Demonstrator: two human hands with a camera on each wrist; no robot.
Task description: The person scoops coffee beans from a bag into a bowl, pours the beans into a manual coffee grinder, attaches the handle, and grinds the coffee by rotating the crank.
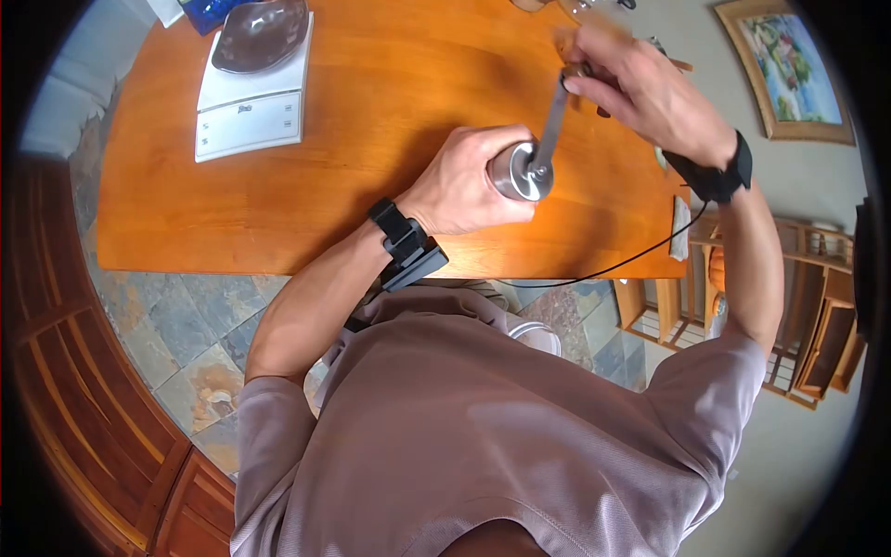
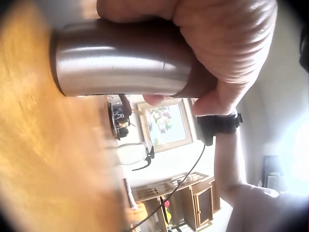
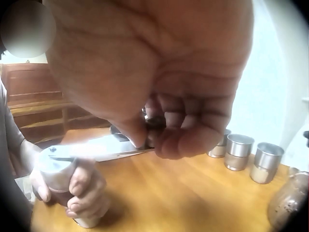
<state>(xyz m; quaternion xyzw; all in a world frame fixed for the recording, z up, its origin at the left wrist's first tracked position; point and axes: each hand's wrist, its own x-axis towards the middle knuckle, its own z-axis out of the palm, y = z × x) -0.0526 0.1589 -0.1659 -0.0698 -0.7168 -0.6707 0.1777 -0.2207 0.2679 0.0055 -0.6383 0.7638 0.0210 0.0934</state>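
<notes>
Head view: left hand (image 1: 469, 181) curls round cylinder (image 1: 513, 175).

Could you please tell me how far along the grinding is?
The crank is already fitted to the steel grinder. Turning seems in hand: the left hand grips the steel grinder, the right hand the knob. Emptying is probably left: the top is on, hiding how much is ground.

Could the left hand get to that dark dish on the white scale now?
Probably, once it lets go: the left hand is wrapped round the metal cylinder. Nothing shows standing between it and the dark dish on the white scale, though that sits farther out, so a stretch may be needed.
</notes>
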